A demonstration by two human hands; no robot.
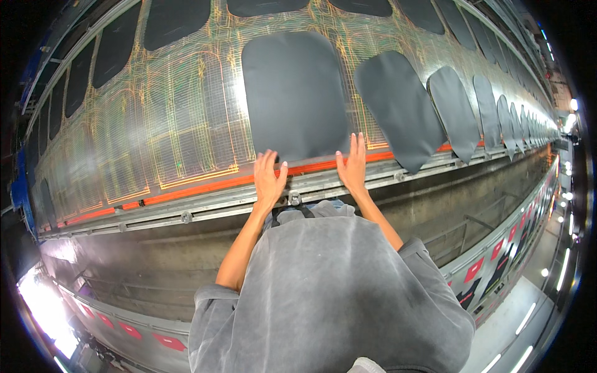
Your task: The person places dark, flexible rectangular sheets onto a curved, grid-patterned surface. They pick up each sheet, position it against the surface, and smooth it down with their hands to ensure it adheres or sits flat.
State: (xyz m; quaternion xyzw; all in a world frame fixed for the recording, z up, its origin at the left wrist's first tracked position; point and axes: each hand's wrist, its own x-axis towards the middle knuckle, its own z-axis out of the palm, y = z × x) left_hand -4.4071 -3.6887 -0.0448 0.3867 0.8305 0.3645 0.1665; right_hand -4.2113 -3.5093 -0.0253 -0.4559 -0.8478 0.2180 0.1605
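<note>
A dark grey sheet panel (296,95) with rounded far corners lies flat on a long printing table (186,116) in front of me. My left hand (269,179) is palm down at the panel's near left corner, its thumb apart from its fingers. At the near right corner, my right hand (353,163) lies flat with its fingers pointing away from me. Neither hand visibly pinches the panel; whether the fingertips press on it is hard to tell. Both wrists pass over the orange strip (317,165) and the metal rail (224,210) along the table's near edge.
To the right, a loose dark panel (401,107) lies askew, its near corner overhanging the rail, with several more beyond. Dark panels (177,21) line the far side. Yellow and green lines mark the tabletop. Behind me, past an aisle, another table (485,275) bears red printed pieces.
</note>
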